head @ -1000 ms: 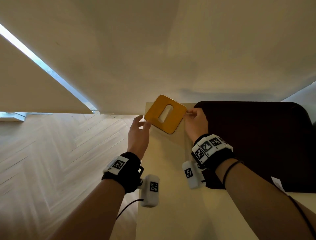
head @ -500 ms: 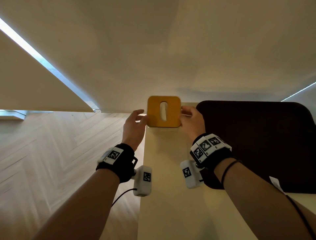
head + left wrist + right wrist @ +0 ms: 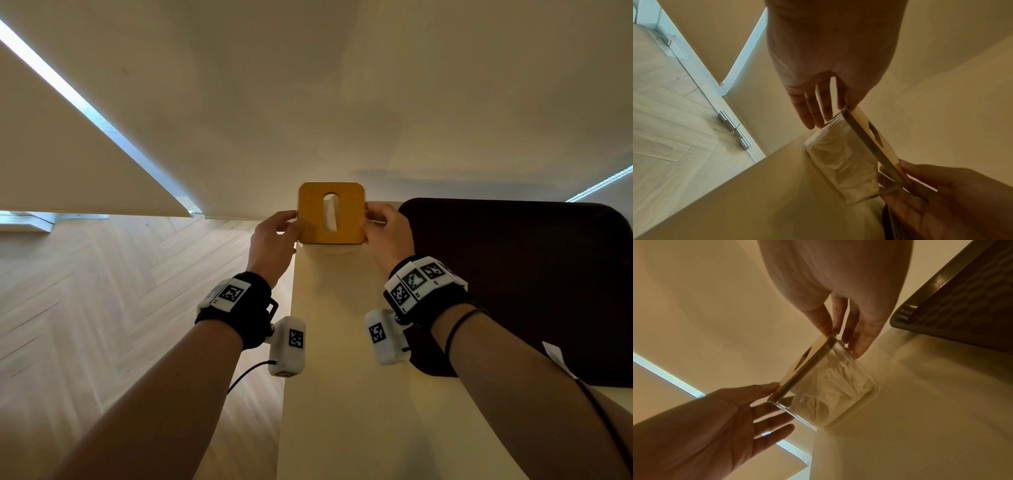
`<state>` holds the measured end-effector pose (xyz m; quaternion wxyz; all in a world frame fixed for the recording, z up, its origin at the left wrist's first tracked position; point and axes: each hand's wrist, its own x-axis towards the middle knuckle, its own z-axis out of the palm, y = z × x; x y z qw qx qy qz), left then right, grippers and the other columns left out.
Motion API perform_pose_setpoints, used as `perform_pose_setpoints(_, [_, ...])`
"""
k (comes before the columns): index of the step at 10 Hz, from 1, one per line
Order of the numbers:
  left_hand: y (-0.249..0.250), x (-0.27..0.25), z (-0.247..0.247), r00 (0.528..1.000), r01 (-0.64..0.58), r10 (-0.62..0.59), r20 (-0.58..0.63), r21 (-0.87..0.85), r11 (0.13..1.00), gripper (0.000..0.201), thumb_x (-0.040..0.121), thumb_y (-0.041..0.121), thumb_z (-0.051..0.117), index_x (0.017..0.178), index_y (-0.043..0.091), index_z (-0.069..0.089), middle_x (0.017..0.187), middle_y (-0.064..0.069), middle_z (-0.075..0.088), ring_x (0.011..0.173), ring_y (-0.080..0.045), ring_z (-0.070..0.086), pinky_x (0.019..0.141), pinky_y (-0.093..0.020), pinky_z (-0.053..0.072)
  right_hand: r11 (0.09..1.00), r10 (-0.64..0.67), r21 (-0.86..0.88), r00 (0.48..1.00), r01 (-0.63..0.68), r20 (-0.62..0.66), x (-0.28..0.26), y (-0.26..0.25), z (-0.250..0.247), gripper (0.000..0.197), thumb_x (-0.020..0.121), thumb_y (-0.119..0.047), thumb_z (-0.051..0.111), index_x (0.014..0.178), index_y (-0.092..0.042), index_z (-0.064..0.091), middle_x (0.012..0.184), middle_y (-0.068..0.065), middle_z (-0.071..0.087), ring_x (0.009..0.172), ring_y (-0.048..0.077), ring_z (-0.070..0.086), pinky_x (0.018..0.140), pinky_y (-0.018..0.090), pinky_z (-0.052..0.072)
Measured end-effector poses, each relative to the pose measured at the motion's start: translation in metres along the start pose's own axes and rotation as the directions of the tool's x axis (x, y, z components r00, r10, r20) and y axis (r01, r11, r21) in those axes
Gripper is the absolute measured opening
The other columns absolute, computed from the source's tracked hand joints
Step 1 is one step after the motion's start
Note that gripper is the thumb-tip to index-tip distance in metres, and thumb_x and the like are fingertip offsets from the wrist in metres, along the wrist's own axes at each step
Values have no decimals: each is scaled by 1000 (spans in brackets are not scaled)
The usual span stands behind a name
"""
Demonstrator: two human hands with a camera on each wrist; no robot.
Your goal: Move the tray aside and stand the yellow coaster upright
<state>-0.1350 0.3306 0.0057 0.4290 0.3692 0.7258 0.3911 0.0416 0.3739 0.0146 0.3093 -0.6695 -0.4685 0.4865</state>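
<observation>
The yellow coaster [image 3: 310,214], a square plate with a slot in its middle, sits square-on at the table's far end by the wall. In the wrist views the coaster [image 3: 889,151] [image 3: 805,369] lies on top of a clear box of white tissue [image 3: 842,162] [image 3: 834,386]. My left hand [image 3: 284,224] [image 3: 828,65] touches its left edge with the thumb, fingers straight beside the box. My right hand [image 3: 380,222] [image 3: 838,280] pinches its right edge between thumb and forefinger. The dark tray [image 3: 513,274] [image 3: 962,296] lies flat to the right.
The pale table [image 3: 342,342] is narrow; its left edge drops to a herringbone wood floor [image 3: 102,308]. A cream wall [image 3: 342,102] rises directly behind the coaster. The tray covers most of the table's right part.
The coaster has turned from a tilted diamond pose to square-on. Both hands now sit on its left and right edges, the left hand having moved in against it.
</observation>
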Motion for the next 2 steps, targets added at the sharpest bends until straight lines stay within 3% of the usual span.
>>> perform_pose_setpoints(1, [-1, 2, 0, 1000, -4, 4, 6, -7, 1000, 29, 92, 25, 54, 119, 20, 65, 105, -7, 70, 98, -26, 68, 72, -33, 57, 1000, 6, 13, 1000, -6, 9, 1, 2, 0, 31, 90, -16, 57, 120, -18, 62, 106, -6, 60, 106, 17, 62, 92, 39, 54])
perform_pose_setpoints(2, [-3, 3, 1, 1000, 5, -5, -22, 11, 1000, 32, 92, 28, 54, 121, 21, 64, 103, -3, 69, 101, -27, 67, 82, -40, 57, 1000, 7, 17, 1000, -7, -13, 1, 1, 2, 33, 90, -17, 56, 123, -16, 59, 109, -3, 61, 102, 15, 61, 91, 35, 54])
